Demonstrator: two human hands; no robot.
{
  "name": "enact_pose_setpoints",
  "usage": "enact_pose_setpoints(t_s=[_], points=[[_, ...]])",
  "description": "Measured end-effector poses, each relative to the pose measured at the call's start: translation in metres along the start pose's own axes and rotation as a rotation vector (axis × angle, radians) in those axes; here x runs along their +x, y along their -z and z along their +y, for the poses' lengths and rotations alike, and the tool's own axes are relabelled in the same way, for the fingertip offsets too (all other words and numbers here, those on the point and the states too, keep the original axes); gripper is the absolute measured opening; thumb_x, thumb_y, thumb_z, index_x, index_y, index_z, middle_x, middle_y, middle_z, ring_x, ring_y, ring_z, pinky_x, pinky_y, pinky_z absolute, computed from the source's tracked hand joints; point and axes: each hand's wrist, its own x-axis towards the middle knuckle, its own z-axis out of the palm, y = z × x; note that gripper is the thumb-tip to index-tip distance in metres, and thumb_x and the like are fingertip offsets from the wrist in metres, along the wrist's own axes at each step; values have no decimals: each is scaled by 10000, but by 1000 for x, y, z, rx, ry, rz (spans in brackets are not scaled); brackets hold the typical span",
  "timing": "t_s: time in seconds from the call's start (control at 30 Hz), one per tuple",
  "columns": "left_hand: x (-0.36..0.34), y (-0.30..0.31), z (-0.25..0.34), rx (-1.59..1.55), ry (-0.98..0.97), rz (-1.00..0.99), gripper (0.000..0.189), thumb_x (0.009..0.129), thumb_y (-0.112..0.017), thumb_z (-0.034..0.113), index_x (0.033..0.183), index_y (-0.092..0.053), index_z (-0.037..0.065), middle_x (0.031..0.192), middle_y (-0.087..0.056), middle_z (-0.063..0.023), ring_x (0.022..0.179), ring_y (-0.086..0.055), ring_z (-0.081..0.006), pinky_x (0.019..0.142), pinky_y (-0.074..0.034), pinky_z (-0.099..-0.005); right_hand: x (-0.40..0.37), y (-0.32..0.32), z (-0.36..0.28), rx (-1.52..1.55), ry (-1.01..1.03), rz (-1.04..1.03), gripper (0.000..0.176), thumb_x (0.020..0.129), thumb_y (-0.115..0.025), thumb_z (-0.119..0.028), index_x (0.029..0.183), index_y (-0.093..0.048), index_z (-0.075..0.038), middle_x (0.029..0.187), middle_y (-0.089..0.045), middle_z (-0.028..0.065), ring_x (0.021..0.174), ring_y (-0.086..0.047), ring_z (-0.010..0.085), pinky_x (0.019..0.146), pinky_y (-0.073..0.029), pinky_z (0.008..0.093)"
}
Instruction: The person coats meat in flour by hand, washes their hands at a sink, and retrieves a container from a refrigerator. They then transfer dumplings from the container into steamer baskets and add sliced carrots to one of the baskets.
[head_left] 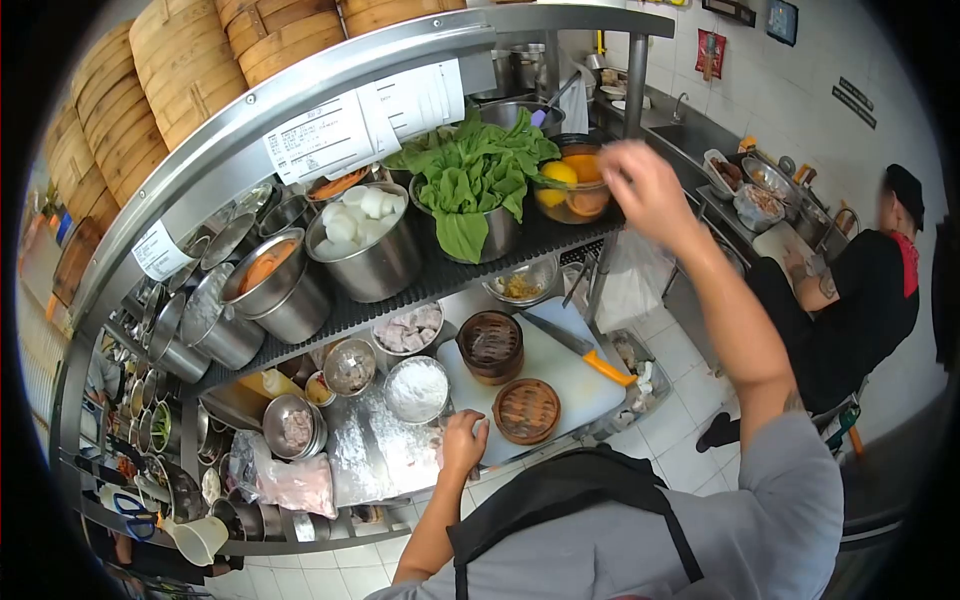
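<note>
While the right hand (pixel 645 185) hovers blurred at the far shelf's bowl of orange pieces (pixel 575 190), grip impossible to tell, the left hand (pixel 465 440) rests loosely clenched, seemingly empty, beside two already-filled bamboo steamers (pixel 527 410) on the near cutting board (pixel 575 385); finishing seems left

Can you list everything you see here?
Big bamboo steamers: several stacks, tan, top shelf.
Leafy greens: one bowlful, green, middle shelf.
Fruit bowl: one, orange and yellow, beside greens.
Cutting board: one, white, under that shelf.
Small steamers: two, brown, on cutting board.
Knife: one, orange handle, on cutting board.
Powder bowl: one, white, beside board.
Co-worker: one, black clothes, far right.
Left hand: one, bare, board's near edge.
Right hand: one, bare, raised near fruit bowl.
</note>
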Motion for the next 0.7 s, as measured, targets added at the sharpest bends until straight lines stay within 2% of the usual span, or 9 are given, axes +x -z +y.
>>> enact_pose_setpoints(t_s=[0.07,0.1,0.2,0.3,0.4,0.43,0.53,0.63,0.7], points=[[-3,4,1,-6,42,0,150,854,-689,141,951,-684,27,1002,-669,-151,974,-612,-362,866,-487,-433,45,-18,19,-106,-55,-20,206,892,-567,-92,1061,-622,13,1089,-652,184,1029,-614,372,905,-489,434],[-3,11,10,-26,66,11,151,855,-688,139,954,-681,25,1002,-669,-150,974,-612,-362,865,-488,-432,63,-31,41,-60,-41,-112,274,905,-555,-117,1147,-626,-9,1115,-662,206,1041,-616,390,901,-490,444],[-7,21,12,-66,101,48,139,858,-682,122,952,-677,20,996,-667,-149,940,-624,-360,839,-497,-425,99,-47,59,-173,-227,-679,292,911,-552,-159,1152,-653,-30,1084,-680,226,1029,-631,408,894,-504,465],[-18,28,8,-102,95,147,111,853,-678,98,928,-678,16,966,-671,-151,900,-638,-359,807,-508,-418,106,-36,39,-259,-184,-620,304,921,-546,-191,1169,-662,-58,1092,-681,218,1043,-627,405,909,-497,469],[-32,35,0,-69,138,183,98,849,-675,86,911,-678,10,945,-673,-155,884,-648,-352,792,-515,-410,93,-33,40,-225,-136,-460,296,920,-549,-202,1142,-675,-52,1090,-684,213,1042,-632,399,909,-495,475],[-38,33,-7,-83,128,211,98,847,-671,82,909,-682,7,947,-675,-164,856,-658,-347,769,-521,-404,91,-45,54,-251,-177,-510,279,909,-552,-191,1110,-688,-52,1080,-689,212,1030,-640,388,893,-497,465],[-46,37,-10,-77,188,174,93,853,-665,80,913,-687,12,937,-679,-160,842,-663,-344,753,-523,-401,97,-53,66,-80,-339,-695,248,895,-569,-184,1065,-690,-49,1037,-692,212,1005,-647,377,871,-498,462],[-44,40,-9,-71,197,146,89,859,-661,79,914,-690,15,918,-685,-154,827,-667,-340,746,-525,-398,102,-47,61,-192,-216,-661,225,903,-589,-205,1022,-686,-40,957,-692,211,942,-655,381,826,-506,458],[-37,41,-5,-68,161,151,86,862,-661,82,912,-689,17,909,-689,-153,822,-668,-341,742,-526,-398,102,-40,65,-153,-64,-398,232,925,-596,-218,1026,-675,-24,915,-690,208,882,-655,382,787,-508,442]])
